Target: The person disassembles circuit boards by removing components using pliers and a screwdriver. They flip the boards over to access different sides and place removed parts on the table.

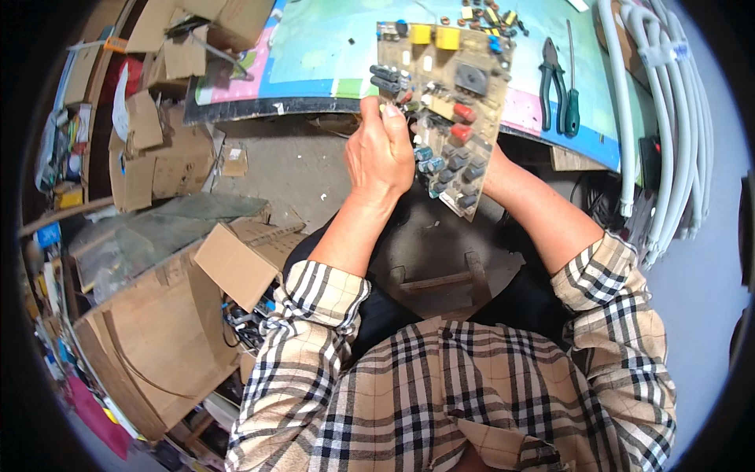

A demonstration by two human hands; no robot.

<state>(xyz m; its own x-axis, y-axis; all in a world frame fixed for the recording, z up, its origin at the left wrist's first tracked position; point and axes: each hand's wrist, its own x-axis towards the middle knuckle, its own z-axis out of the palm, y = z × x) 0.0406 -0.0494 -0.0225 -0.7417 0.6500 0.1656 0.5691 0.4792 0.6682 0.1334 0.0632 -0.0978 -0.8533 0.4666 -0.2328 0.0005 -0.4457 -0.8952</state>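
- Circuit board [480,102], brown and crowded with parts, is held up and tilted at the near edge of a bright-coloured table [314,47], its lower end reaching out over the person's lap.
- Left hand [377,153]: fingers curled in, thumb uppermost, closed on the board's left edge beside some small components. Whether it also pinches one of them, I cannot tell.
- Right forearm [543,212] runs up behind the board, which hides most of the hand; its grip cannot be told, though it probably supports the board.
- Step in hand, as I judge it: steadying the board and working with the fingers at its left edge.
- Further work there would call for firm support from behind and careful fingers among crowded parts.
- Pliers [552,82] and a green-handled screwdriver [572,110] lie to the right, untouched; small loose parts [491,17] lie beyond the board.
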